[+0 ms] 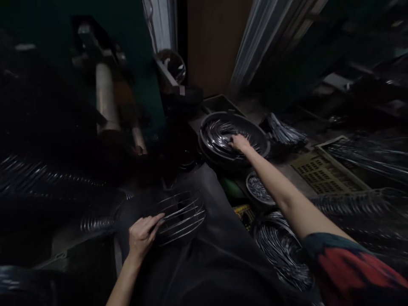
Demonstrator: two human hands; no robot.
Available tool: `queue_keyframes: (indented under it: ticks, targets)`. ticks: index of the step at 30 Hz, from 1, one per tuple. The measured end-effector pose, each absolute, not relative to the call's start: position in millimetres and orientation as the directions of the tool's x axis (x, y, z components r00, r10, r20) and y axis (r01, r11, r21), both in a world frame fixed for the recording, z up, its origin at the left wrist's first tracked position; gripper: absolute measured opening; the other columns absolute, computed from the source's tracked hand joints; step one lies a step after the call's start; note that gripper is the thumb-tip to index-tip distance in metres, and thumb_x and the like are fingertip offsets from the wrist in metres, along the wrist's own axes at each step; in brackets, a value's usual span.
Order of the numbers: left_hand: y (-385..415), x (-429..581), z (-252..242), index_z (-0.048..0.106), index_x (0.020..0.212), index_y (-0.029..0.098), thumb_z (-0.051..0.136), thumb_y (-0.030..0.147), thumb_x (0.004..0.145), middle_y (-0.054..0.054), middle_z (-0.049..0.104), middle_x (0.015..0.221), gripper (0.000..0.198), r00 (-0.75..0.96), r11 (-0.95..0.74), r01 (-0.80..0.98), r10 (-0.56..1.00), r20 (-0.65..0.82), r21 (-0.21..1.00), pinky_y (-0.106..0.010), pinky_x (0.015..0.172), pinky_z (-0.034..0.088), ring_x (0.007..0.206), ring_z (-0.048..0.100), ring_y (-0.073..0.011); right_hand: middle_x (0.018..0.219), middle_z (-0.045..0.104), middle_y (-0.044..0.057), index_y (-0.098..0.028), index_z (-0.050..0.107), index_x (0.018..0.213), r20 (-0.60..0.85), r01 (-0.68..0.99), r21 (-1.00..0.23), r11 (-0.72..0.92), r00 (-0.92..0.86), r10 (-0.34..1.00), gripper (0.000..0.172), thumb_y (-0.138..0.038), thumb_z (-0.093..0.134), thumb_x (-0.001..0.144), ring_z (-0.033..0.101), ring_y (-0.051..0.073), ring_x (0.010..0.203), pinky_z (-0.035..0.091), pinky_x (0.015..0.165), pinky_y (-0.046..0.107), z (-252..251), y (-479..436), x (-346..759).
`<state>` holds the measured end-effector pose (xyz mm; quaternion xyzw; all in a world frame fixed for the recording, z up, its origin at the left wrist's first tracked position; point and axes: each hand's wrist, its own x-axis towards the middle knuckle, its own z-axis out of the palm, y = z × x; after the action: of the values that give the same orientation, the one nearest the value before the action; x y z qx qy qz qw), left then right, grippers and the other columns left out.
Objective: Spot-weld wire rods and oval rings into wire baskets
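Over the dark cloth [210, 195] on the person's lap is one wire frame [185, 210], with thin bars and a round end; its near end is partly hidden by the left hand [145, 233], and the bars are too blurry to count for sure; I cannot tell if the frame touches the cloth. Left thumb and fingers are closed on the frame's near side, a small, tight grip; the right hand [239, 142] reaches far out into one big dark bowl [255, 127], its fingers bent down among many curved wires [214, 135]; the fingertips are hidden, so I cannot tell how far open that grip is, or if it has hold of a wire.

Nearer than the big bowl are two more round bowls, making three; the small bowl [247, 182] has short shiny bits, and the low bowl [255, 231] has long bent wires, too many to count; the right arm and sleeve [353, 263] cover part of both. Past the arm is one yellow-green crate [318, 174], its far side lost in the dark; one shiny bundle [285, 129] lies just beside the big bowl; at the left, rows of curved wire [38, 176] are dark, smeared and cut off by the edge.
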<state>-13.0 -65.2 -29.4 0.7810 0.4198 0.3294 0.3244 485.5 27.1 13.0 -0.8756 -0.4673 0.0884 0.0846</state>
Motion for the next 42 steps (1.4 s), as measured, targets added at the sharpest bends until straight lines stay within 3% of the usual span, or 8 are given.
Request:
queue_keyframes:
  ticks: [10,14,19,24,28,34,38,42]
  targets:
    - [-66,-13,-11,0.073,0.102,0.025,0.057,0.030,0.090,0.000,0.071,0.078,0.021,0.491,-0.663,0.471,0.745,0.451,0.582,-0.023,0.068,0.049,0.069,0.064,-0.0130,0.115,0.061,0.013,-0.021,0.065,0.112,0.031,0.905,-0.061,-0.421,0.423,0.906,0.028,-0.033,0.049,0.092,0.057,0.025,0.099,0.040,0.078,0.030,32,18,477]
    - [-50,-2,28,0.071,0.107,0.025,0.053,0.029,0.092,-0.002,0.070,0.090,0.023,0.416,-0.609,0.435,0.789,0.452,0.663,-0.024,0.075,0.052,0.081,0.065,-0.0138,0.099,0.065,0.014,-0.016,0.063,0.107,0.241,0.832,-0.371,-0.412,0.515,0.823,0.026,-0.034,0.049,0.093,0.059,0.024,0.084,0.042,0.071,0.031,79,32,450]
    - [-30,53,76,0.063,0.122,0.024,0.046,0.032,0.096,-0.005,0.066,0.115,0.032,0.427,-0.504,0.276,0.827,0.366,0.818,-0.028,0.094,0.050,0.106,0.063,-0.0159,0.062,0.049,-0.003,-0.019,0.056,0.087,0.065,0.153,-0.988,-0.005,0.454,0.888,0.011,-0.027,0.050,0.092,0.035,0.007,0.043,0.032,0.044,0.020,170,55,381]
    - [-18,101,77,0.051,0.136,0.022,0.050,0.041,0.093,-0.009,0.049,0.142,0.047,0.458,-0.420,0.185,0.837,0.300,0.888,-0.041,0.113,0.034,0.135,0.042,-0.0239,0.057,0.036,-0.007,-0.017,0.046,0.074,-0.139,-0.500,-0.866,0.001,0.241,0.961,0.020,-0.007,0.040,0.090,0.022,0.001,0.038,0.019,0.034,0.011,202,51,295]
    - [-24,94,62,0.061,0.120,0.017,0.042,0.046,0.095,-0.004,0.065,0.081,0.043,0.559,-0.121,0.109,0.829,0.040,0.987,-0.028,0.074,0.050,0.074,0.062,-0.0146,0.054,0.033,-0.008,-0.017,0.041,0.070,-0.289,-0.688,-0.718,-0.109,0.151,0.945,0.026,0.003,0.036,0.087,0.021,0.001,0.037,0.019,0.032,0.010,174,50,255]
    - [-32,77,53,0.063,0.102,0.014,0.043,0.046,0.094,0.006,0.040,0.052,0.038,0.287,0.053,0.093,0.955,-0.078,0.994,-0.020,0.050,0.029,0.047,0.035,-0.0077,0.067,0.059,0.000,-0.016,0.059,0.079,-0.358,-0.468,-0.825,-0.315,0.002,0.934,0.009,-0.020,0.066,0.082,0.055,0.008,0.057,0.048,0.053,0.019,109,31,228]
    - [-29,82,45,0.062,0.092,0.015,0.047,0.046,0.091,0.005,0.045,0.053,0.035,0.236,0.148,0.070,0.958,-0.161,0.987,-0.019,0.047,0.028,0.046,0.035,-0.0070,0.060,0.058,-0.003,-0.014,0.064,0.076,-0.295,-0.254,-0.927,-0.275,0.043,0.955,0.030,-0.035,0.081,0.063,0.047,0.006,0.049,0.038,0.047,0.019,71,8,221]
    - [-27,86,35,0.053,0.084,0.016,0.068,0.053,0.073,0.007,0.045,0.054,0.041,0.294,0.370,-0.256,0.910,-0.293,0.893,-0.019,0.050,0.038,0.048,0.045,-0.0072,0.058,0.059,-0.002,-0.013,0.065,0.074,-0.238,-0.061,-0.970,-0.234,0.070,0.969,0.013,-0.025,0.070,0.073,0.050,0.007,0.048,0.039,0.046,0.019,56,7,215]
